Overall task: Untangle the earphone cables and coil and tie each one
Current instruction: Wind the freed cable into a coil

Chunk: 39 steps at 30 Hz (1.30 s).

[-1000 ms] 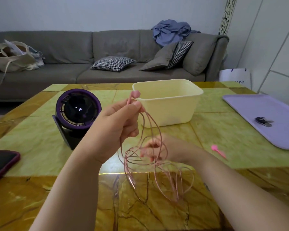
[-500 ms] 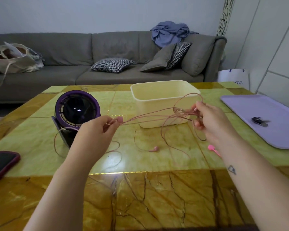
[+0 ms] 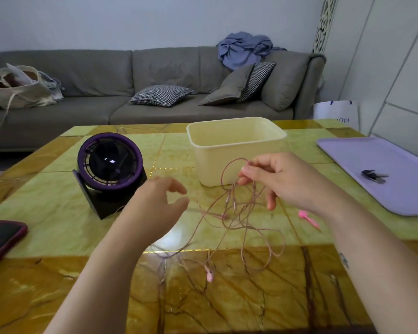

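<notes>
Your left hand (image 3: 155, 203) has let go of the earphone cable (image 3: 234, 201), fingers loosely spread and empty. Your right hand (image 3: 282, 182) alone pinches it above the middle of the table (image 3: 58, 213), and the loops slump toward the near edge, seemingly still tangled.

Left: our bare left hand (image 3: 162, 201) hovers, a bit blurred, fingers loose and apart, forearm stretched forward | Right: our bare right hand (image 3: 282, 182) raised higher, thumb and forefinger pinching the thin pink earphone cable (image 3: 241, 220), little finger hanging down

free: table (image 3: 53, 213) between fan (image 3: 110, 162) and phone (image 3: 3, 237) | blocked: tub (image 3: 237, 150) just behind cable (image 3: 234, 202) loops
</notes>
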{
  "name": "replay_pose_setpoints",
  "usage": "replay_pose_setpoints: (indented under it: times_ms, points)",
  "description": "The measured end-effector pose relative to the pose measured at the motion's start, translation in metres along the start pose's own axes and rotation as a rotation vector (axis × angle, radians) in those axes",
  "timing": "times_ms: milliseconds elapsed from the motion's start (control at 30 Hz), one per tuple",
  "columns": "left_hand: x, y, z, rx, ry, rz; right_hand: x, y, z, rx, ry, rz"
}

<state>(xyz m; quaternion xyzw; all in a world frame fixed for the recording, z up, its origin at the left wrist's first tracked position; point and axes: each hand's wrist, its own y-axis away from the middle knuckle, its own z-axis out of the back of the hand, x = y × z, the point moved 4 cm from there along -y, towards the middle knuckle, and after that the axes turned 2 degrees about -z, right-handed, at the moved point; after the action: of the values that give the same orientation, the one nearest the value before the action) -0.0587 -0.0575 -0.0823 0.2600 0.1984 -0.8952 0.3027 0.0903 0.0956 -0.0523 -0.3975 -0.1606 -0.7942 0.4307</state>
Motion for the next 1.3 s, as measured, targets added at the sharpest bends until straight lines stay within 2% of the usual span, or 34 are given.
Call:
replay_pose_setpoints:
  times_ms: [67, 133, 200, 300, 433, 567, 700, 767, 833, 900, 967, 1033, 1100, 1200, 1300]
  points:
    - [-0.017, 0.002, -0.003, -0.074, 0.057, -0.125, 0.008, 0.004, -0.005, 0.032, 0.03, 0.011]
    - [-0.031, 0.003, -0.017, -0.012, 0.159, -0.202, 0.016, 0.007, -0.01, 0.056, 0.04, 0.038]
    - [-0.036, 0.001, -0.029, 0.015, 0.271, -0.194, 0.021, 0.007, -0.012, 0.014, 0.029, 0.094]
    - [-0.02, -0.009, -0.025, -0.165, 0.552, -0.005, 0.01, -0.001, -0.003, -0.159, -0.054, 0.107]
    - [0.012, -0.021, -0.009, -0.333, 1.138, 0.28, -0.024, -0.01, 0.01, -0.32, -0.163, -0.002]
    - [0.028, -0.022, -0.008, -0.361, 1.335, 0.425, -0.06, -0.018, 0.013, -0.392, -0.343, -0.203]
    - [0.034, -0.02, -0.012, -0.37, 1.256, 0.49, -0.083, -0.02, -0.001, -0.302, -1.105, -0.49]
    - [0.036, -0.02, -0.013, -0.392, 1.185, 0.499, -0.086, -0.021, -0.006, -0.265, -1.311, -0.534]
    - [0.039, -0.019, -0.009, -0.415, 1.082, 0.508, -0.089, -0.023, -0.006, -0.287, -1.404, -0.488]
    - [0.041, -0.019, -0.004, -0.42, 1.094, 0.5, -0.091, -0.025, -0.003, -0.376, -1.357, -0.429]
    - [0.047, -0.019, 0.0, -0.409, 1.167, 0.52, -0.093, -0.026, 0.001, -0.511, -1.211, -0.366]
    - [0.054, -0.019, 0.005, -0.405, 1.198, 0.538, -0.095, -0.023, 0.004, -0.616, -1.002, -0.322]
    - [0.057, -0.017, 0.011, -0.425, 1.105, 0.523, -0.094, -0.018, 0.007, -0.652, -0.701, -0.291]
    - [0.047, -0.016, 0.016, -0.394, 0.65, 0.385, -0.084, -0.017, 0.006, -0.528, -0.477, -0.182]
    - [0.03, -0.017, 0.004, -0.216, 0.397, 0.262, -0.061, -0.019, -0.001, -0.33, -0.403, -0.093]
